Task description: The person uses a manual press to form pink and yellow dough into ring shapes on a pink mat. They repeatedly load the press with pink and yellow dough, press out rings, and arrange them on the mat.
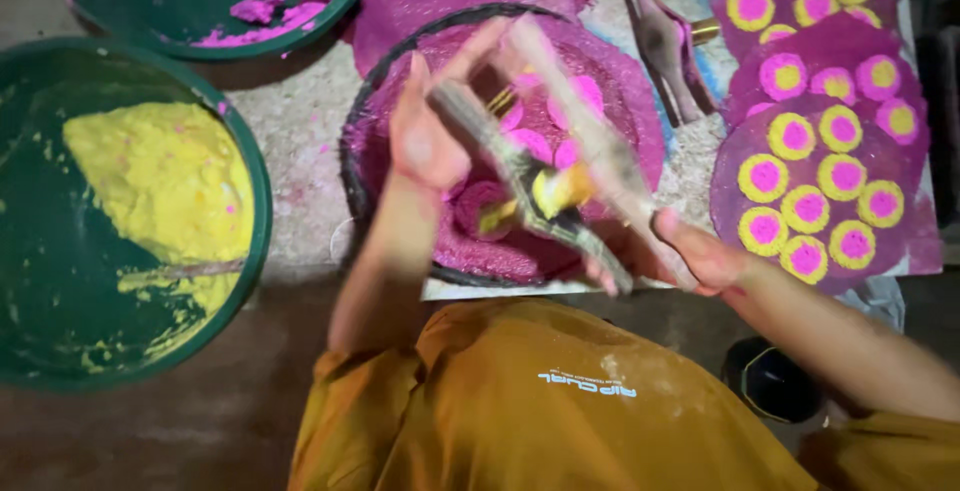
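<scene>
Nearest, the right hand (700, 256) closes on the handles of a long scissor-like press tool (560, 166), its long axis slanting up and left over the round purple tray (620, 81). The left hand (425, 136), fingers spread open, touches the tool's far end. Yellow paste sits between the blades. Left lies a green basin of yellow paste (170, 191); right, finished purple discs (815, 151).

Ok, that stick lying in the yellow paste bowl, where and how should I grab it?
Grip the stick near its right end, by the green bowl's rim, coming from above and the right. It lies nearly flat; its left end is sunk in the yellow paste, while the right end looks barer.
</scene>
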